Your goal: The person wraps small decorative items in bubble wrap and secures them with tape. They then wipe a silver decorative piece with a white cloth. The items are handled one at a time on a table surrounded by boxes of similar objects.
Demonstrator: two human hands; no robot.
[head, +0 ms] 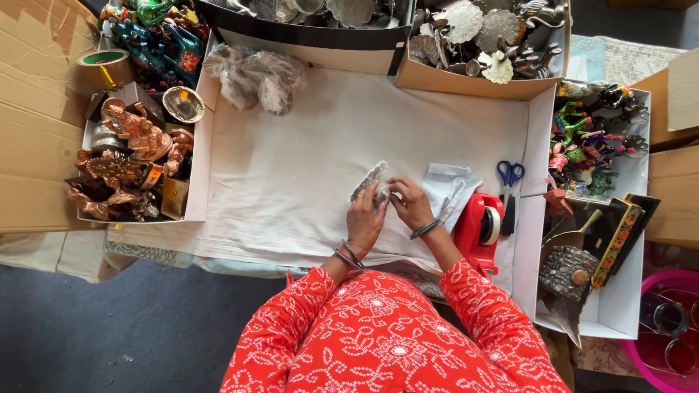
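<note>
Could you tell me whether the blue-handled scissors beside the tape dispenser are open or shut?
Shut: the scissors lie flat on the white sheet with both handle loops side by side and the blades together.

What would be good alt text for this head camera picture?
Seen from above, a person in a red patterned top holds a small clear-wrapped silvery ornament between left hand and right hand over a white paper-covered table. A red tape dispenser, blue-handled scissors and boxes of figurines surround them.
</note>
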